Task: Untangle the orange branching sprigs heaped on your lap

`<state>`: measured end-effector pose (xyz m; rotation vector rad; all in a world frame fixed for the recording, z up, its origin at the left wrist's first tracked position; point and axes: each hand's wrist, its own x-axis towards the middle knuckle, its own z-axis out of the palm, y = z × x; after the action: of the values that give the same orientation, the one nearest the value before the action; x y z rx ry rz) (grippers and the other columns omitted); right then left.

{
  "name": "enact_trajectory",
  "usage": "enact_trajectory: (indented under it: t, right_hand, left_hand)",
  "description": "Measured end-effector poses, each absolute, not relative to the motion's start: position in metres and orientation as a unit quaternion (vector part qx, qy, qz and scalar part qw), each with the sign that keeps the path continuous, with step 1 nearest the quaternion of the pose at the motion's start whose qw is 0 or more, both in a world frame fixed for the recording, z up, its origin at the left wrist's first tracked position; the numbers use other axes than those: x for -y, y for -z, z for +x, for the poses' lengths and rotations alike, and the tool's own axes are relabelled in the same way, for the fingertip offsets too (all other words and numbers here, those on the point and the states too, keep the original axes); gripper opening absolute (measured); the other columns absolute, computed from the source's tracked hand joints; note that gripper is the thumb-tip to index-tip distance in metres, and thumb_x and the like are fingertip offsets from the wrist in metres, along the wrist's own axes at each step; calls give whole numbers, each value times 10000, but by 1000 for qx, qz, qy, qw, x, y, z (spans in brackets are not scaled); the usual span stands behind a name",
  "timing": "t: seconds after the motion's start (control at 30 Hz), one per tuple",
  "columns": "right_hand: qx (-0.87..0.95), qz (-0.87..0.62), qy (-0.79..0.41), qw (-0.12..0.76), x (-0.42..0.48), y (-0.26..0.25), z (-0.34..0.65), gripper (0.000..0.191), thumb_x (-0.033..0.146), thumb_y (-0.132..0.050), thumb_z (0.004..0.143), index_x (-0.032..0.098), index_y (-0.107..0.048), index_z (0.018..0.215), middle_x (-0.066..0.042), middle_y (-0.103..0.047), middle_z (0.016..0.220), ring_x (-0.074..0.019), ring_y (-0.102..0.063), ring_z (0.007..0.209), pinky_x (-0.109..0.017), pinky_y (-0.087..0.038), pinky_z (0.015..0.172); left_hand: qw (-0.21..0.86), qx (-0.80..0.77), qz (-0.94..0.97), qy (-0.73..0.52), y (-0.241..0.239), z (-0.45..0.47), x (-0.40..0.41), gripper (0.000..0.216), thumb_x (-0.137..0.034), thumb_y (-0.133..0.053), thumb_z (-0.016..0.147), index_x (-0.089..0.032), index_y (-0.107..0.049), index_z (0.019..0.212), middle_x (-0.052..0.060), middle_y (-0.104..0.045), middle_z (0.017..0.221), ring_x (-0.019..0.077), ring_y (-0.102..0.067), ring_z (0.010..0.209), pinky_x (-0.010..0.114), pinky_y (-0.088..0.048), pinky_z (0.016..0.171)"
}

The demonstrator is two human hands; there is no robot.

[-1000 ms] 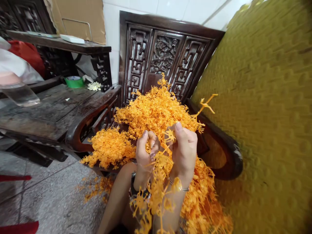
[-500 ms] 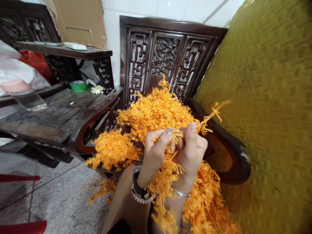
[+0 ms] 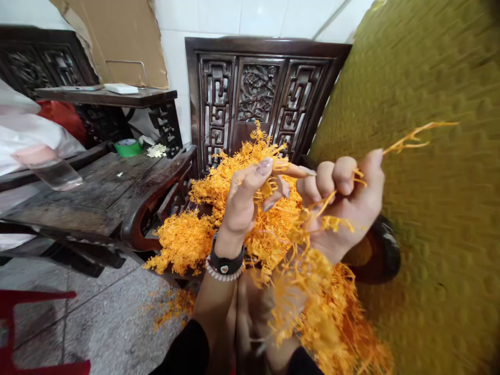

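Higher and farther apart than a moment earlier, both hands had lifted over the heap of orange sprigs [image 3: 187,247]. The right hand [image 3: 339,205] had swung out toward the padded olive-yellow cushion [image 3: 433,219] and closed into a tight fist around several sprigs. One thin branched sprig [image 3: 414,134] stuck out past the top of the fist, and more strands trailed down from the hand. The left hand [image 3: 246,200] stood upright and loosely open, with its fingers [image 3: 264,167] slightly curled and narrowly parted among the strands; I could not tell whether they pinched anything. A black watch [image 3: 225,264] and a beaded bracelet [image 3: 222,276] circled the left wrist.

The heap rose in front of the carved dark wooden chair back [image 3: 258,94], and a further mass [image 3: 332,317] hung at lower right. Loose sprigs [image 3: 172,307] lay scattered on the speckled floor [image 3: 97,312]. Beyond the curved wooden armrest [image 3: 156,203] stood the dark, worn bench [image 3: 78,203], carrying a glass tumbler [image 3: 49,174]. Farther back lay a roll of green tape [image 3: 128,148] and a small cluster of pale sprigs [image 3: 157,151]. A white box [image 3: 121,88] sat on the wooden shelf [image 3: 105,96] before a sheet of cardboard [image 3: 125,47] propped against the white tile wall [image 3: 175,52].
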<state>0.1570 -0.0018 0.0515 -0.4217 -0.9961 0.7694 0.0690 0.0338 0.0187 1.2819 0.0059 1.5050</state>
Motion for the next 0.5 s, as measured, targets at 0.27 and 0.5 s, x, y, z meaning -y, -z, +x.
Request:
enact_trajectory:
  t: [0.27, 0.5]
  right_hand:
    - [460, -213, -306, 806, -9, -32, 147, 477, 462, -408, 872, 185, -333, 491, 38, -268, 521, -78, -277, 457, -242, -233, 454]
    - [534, -224, -236, 780, 6, -24, 118, 455, 382, -294, 931, 205, -469, 550, -27, -559, 691, -137, -536, 693, -311, -434, 677]
  left_hand:
    - [529, -13, 572, -627, 9, 45, -37, 230, -417, -590, 785, -233, -716, 731, -33, -572, 505, 50, -398, 394, 201, -289, 369]
    - [572, -51, 564, -594, 12, 34, -33, 247, -368, -541, 827, -164, -669, 771, 4, -602, 604, 45, -409, 436, 183, -269, 370]
